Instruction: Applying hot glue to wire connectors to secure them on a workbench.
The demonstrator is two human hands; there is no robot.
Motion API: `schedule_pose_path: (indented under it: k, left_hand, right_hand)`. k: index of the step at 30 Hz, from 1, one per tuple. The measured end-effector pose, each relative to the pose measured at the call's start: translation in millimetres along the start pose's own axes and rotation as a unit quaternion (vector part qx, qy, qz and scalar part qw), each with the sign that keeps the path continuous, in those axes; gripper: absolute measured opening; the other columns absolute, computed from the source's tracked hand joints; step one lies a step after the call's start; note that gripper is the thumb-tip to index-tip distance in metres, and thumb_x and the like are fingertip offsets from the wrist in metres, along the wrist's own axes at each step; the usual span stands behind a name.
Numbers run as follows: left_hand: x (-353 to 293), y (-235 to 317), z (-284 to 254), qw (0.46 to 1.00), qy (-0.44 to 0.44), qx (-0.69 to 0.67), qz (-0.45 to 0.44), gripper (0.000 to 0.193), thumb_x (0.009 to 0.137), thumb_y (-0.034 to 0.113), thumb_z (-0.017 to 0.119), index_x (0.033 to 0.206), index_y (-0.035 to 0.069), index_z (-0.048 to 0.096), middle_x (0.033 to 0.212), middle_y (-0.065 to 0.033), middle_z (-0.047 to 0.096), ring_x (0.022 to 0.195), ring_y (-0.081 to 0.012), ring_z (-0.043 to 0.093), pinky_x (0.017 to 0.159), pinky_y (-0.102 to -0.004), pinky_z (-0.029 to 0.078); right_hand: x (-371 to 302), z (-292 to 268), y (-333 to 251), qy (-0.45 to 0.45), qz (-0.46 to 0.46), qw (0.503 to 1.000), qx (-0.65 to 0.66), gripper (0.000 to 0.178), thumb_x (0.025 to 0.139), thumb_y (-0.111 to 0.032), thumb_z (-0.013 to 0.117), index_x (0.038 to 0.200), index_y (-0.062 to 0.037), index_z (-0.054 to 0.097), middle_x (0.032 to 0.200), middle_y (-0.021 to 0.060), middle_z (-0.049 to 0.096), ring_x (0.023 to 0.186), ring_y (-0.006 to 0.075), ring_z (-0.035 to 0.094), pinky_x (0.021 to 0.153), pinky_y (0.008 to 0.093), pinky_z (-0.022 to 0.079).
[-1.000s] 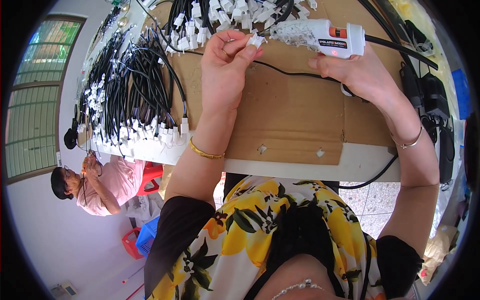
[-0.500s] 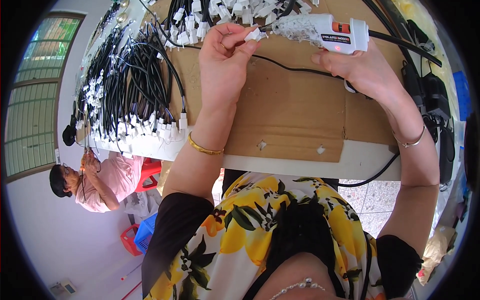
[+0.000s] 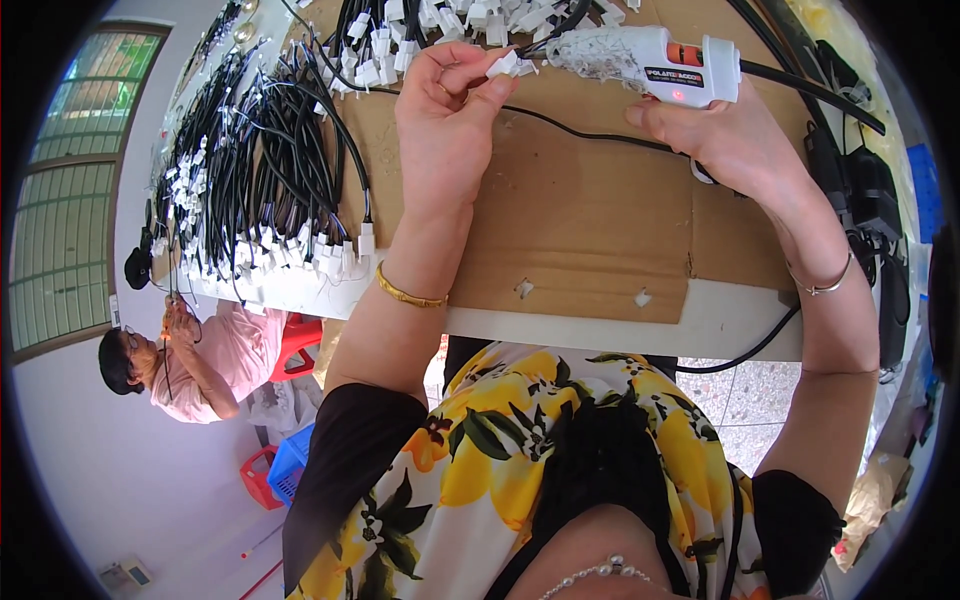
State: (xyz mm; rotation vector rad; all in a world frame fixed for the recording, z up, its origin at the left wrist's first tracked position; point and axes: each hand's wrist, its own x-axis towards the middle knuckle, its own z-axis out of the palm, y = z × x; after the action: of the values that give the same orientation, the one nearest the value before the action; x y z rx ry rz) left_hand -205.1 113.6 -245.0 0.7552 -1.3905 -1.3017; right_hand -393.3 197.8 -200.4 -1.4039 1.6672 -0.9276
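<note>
My left hand (image 3: 447, 105) pinches a small white plastic connector (image 3: 506, 65) between thumb and fingers, above the cardboard. Around the handle of a white hot glue gun (image 3: 690, 70) my right hand (image 3: 735, 135) is closed; a small red light glows on its side. The gun lies pointing left, its nozzle end close beside the connector; whether the tip touches it I cannot tell. Clumps of clear, stringy glue coat the front of the gun. Dark wires run at the connector, partly hidden by my fingers and the nozzle.
Brown cardboard (image 3: 580, 220) covers the white table (image 3: 600, 333). Bundles of black cables (image 3: 290, 150) with white connectors lie at left, more connectors (image 3: 480, 20) at the far side. Black power adapters (image 3: 872, 190) sit at right. Another person (image 3: 200, 350) in pink works at far left, near a blue crate (image 3: 290, 465).
Almost nothing differs. The glue gun has shifted very slightly to the right, and my left hand with the connector has stayed nearly in place.
</note>
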Motion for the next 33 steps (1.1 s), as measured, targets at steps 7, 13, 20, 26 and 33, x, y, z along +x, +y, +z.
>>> schedule_pose_path:
  k: [7, 13, 20, 26, 33]
  left_hand:
    - [0.0, -0.5, 0.9, 1.000, 0.005, 0.002, 0.000, 0.023, 0.074, -0.010, 0.054, 0.093, -0.001, 0.045, 0.092, -0.0112, 0.061, 0.078, -0.0098, 0.055, 0.070, -0.0189, 0.043]
    - [0.9, -2.4, -1.2, 0.999, 0.008, -0.028, -0.013, 0.022, 0.076, -0.009, 0.052, 0.095, -0.001, 0.044, 0.090, -0.0112, 0.060, 0.079, -0.0151, 0.058, 0.073, -0.0233, 0.047]
    - [-0.4, 0.0, 0.8, 0.998, 0.007, -0.055, -0.041, 0.022, 0.077, -0.008, 0.051, 0.096, -0.002, 0.043, 0.089, -0.0120, 0.059, 0.078, -0.0197, 0.059, 0.071, -0.0271, 0.049]
    - [0.4, -5.0, -0.8, 0.998, 0.009, -0.054, -0.040, 0.023, 0.077, -0.008, 0.052, 0.097, -0.002, 0.043, 0.088, -0.0109, 0.055, 0.076, -0.0193, 0.059, 0.071, -0.0287, 0.051]
    - [1.1, -4.0, -2.3, 0.987, 0.006, -0.124, -0.098, 0.022, 0.077, -0.006, 0.053, 0.096, 0.000, 0.043, 0.084, -0.0111, 0.055, 0.073, -0.0229, 0.059, 0.070, -0.0326, 0.052]
  right_hand:
    - [-0.3, -1.1, 0.1, 0.000, 0.007, 1.000, 0.018, 0.016, 0.072, -0.015, 0.065, 0.075, -0.0060, 0.052, 0.062, -0.0059, 0.046, 0.057, 0.0028, 0.038, 0.051, 0.0197, 0.031]
    - [0.6, -1.1, 0.6, -0.001, 0.002, 1.000, 0.009, 0.015, 0.071, -0.015, 0.065, 0.072, -0.0059, 0.052, 0.061, -0.0059, 0.046, 0.057, 0.0023, 0.038, 0.050, 0.0194, 0.031]
    - [2.0, -1.3, 2.9, 0.011, -0.017, 0.999, 0.048, 0.013, 0.071, -0.014, 0.062, 0.069, -0.0069, 0.051, 0.060, -0.0062, 0.045, 0.056, 0.0022, 0.037, 0.049, 0.0193, 0.030]
    - [2.6, 1.0, 3.5, 0.012, -0.025, 0.998, 0.049, 0.014, 0.071, -0.015, 0.062, 0.068, -0.0071, 0.051, 0.059, -0.0051, 0.045, 0.056, 0.0030, 0.038, 0.050, 0.0194, 0.031]
    - [4.6, -0.7, 5.2, 0.006, -0.028, 0.999, 0.042, 0.014, 0.071, -0.015, 0.062, 0.069, -0.0062, 0.052, 0.058, -0.0041, 0.046, 0.056, 0.0034, 0.041, 0.050, 0.0198, 0.034]
